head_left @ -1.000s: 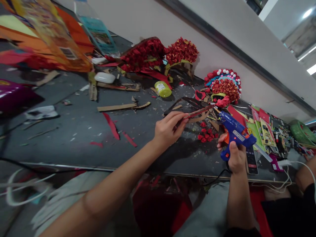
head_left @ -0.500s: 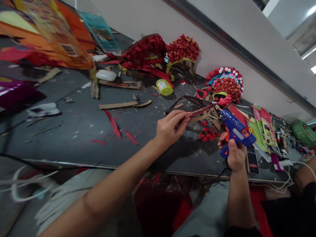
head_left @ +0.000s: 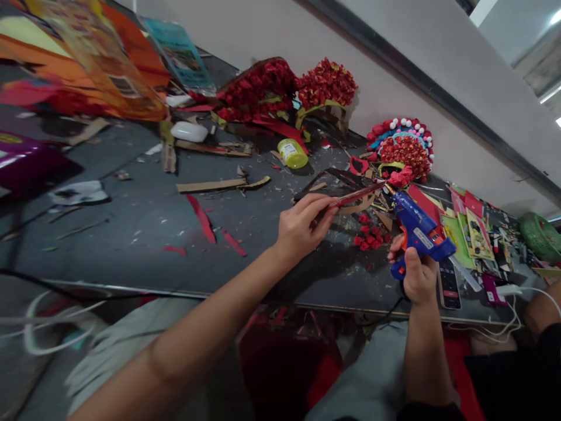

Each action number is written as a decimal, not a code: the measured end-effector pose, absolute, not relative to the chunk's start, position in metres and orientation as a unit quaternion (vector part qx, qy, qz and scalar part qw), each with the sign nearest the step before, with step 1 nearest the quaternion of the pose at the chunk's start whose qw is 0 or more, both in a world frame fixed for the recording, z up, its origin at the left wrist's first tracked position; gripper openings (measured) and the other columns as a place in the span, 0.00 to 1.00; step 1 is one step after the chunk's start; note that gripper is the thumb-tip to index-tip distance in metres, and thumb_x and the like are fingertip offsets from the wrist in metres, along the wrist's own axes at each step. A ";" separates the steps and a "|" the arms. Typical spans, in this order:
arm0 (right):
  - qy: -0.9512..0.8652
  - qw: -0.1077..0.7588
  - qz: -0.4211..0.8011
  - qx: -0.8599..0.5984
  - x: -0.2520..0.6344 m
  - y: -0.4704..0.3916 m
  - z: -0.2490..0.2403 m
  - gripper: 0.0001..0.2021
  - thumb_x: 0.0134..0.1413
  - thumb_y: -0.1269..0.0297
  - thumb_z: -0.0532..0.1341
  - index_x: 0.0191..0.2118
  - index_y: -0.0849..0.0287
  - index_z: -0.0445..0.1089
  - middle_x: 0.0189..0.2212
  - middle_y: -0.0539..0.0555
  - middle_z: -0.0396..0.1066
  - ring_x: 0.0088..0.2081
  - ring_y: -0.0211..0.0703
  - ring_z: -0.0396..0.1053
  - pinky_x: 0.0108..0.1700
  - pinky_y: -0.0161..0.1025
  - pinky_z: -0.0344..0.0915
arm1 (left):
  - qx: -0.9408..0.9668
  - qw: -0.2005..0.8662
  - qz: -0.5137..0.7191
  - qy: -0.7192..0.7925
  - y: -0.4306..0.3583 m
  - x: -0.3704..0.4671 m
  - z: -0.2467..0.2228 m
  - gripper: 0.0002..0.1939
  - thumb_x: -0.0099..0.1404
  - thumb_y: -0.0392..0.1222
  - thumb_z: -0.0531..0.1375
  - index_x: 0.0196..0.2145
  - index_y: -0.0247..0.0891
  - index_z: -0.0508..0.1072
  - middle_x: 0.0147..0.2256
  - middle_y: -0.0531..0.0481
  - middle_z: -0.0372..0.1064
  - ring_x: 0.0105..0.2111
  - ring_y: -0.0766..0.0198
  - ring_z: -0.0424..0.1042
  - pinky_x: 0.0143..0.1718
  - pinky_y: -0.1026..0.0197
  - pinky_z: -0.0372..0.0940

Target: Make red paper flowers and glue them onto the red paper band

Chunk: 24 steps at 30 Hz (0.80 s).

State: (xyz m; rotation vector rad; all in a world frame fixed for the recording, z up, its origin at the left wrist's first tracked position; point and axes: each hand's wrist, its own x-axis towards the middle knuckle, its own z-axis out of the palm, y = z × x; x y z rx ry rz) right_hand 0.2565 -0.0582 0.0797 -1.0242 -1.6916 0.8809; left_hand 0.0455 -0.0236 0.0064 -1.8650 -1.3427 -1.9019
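Note:
My left hand (head_left: 307,225) is closed, pinching one end of a thin red strip-like piece (head_left: 359,194) seen edge-on, which reaches out to the right. Red crumpled paper flowers (head_left: 401,176) show at its far end. In my right hand (head_left: 416,272) is a blue glue gun (head_left: 414,213), fingers wrapped round the handle by the orange trigger. The gun's nozzle points up and left, at or very close to the far end of the piece; contact cannot be made out. Below it, a cluster of small red paper flowers (head_left: 370,238) lies on the table (head_left: 245,266).
Red flower-covered pieces (head_left: 328,85) and a round beaded one (head_left: 402,143) stand by the wall. A yellow tub (head_left: 293,153), cardboard strips (head_left: 213,186) and red scraps (head_left: 201,219) lie about. A phone (head_left: 450,286) sits right of the gun. Another person's arm (head_left: 543,307) shows far right.
Both hands, the red piece and the glue gun keep almost the same positions. The whole view has shifted very slightly.

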 end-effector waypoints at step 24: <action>-0.700 0.453 0.361 -0.418 0.254 -0.059 0.080 0.16 0.56 0.51 0.55 0.27 0.58 0.66 0.25 0.50 0.67 0.29 0.39 0.66 0.34 0.38 0.64 | -0.624 0.072 -0.638 -0.446 -0.024 0.045 0.007 0.07 0.63 0.35 0.58 0.40 0.35 0.71 0.36 0.48 0.72 0.20 0.76 0.62 0.20 0.72 0.60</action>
